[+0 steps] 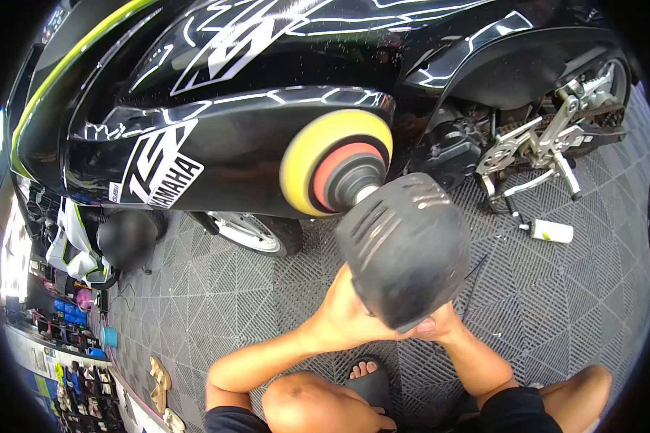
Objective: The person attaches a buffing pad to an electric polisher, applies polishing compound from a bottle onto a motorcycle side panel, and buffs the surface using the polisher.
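Both of my hands are wrapped round a black polisher [412, 252] in front of me. My left hand [350, 310] grips its left side, and my right hand [435, 325] closes on the underside near the back; the body hides most of the fingers. At the polisher's front is a yellow foam pad [300, 173] on a red and black backing plate [343, 169]. The pad's face lies against the lower edge of the glossy black fairing [245, 144] of a motorcycle; whether it presses there I cannot tell. White lettering and a YAMAHA decal [175, 177] mark the panel.
A white bottle [552, 231] lies on the grey tiled floor [231, 310] at the right, near the footpeg assembly [549, 137]. A wheel [249, 234] shows below the fairing. Tan sandals [159, 386] and stocked shelves [87, 397] are at the left. My foot wears a black slide [375, 390].
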The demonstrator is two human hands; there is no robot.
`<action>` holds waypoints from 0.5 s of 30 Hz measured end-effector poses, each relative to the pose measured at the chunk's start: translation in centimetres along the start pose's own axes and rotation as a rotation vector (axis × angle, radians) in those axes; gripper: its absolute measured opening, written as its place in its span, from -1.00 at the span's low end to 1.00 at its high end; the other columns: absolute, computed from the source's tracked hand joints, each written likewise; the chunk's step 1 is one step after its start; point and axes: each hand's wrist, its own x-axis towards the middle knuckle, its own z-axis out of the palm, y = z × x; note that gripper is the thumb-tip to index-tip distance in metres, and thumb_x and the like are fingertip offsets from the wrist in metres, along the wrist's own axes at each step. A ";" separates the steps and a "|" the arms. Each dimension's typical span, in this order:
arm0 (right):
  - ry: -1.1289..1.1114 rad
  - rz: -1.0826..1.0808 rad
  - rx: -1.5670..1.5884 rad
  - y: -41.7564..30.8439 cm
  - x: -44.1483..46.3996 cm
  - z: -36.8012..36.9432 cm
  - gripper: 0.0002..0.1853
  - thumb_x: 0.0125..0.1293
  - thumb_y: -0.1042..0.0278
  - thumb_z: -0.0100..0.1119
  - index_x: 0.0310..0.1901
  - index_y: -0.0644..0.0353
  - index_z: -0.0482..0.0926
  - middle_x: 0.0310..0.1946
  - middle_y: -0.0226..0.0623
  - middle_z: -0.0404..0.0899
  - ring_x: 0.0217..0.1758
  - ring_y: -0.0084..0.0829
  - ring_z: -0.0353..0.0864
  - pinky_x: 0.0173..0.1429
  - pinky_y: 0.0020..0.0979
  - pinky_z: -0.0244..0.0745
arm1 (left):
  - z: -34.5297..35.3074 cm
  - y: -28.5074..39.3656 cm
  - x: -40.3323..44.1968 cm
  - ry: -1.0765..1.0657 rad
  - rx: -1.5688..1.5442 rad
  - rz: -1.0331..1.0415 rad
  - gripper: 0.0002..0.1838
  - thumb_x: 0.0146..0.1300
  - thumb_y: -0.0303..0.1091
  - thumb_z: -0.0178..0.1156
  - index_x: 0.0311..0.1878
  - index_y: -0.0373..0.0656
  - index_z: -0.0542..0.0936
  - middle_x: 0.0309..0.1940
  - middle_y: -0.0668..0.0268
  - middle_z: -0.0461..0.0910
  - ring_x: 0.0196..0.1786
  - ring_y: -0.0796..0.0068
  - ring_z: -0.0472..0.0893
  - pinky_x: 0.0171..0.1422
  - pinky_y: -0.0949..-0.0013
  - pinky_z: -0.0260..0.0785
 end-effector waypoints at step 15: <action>0.068 0.030 0.104 3.9 -1.4 2.2 -0.04 -0.10 -0.23 0.47 0.18 0.39 0.38 0.03 -0.07 0.57 0.09 -0.22 0.60 0.16 -0.21 0.48 | 0.3 2.1 -0.5 0.016 0.072 -0.260 0.02 -0.18 -0.25 0.62 0.34 -0.27 0.23 0.20 0.11 0.43 0.25 0.23 0.46 0.31 0.14 0.33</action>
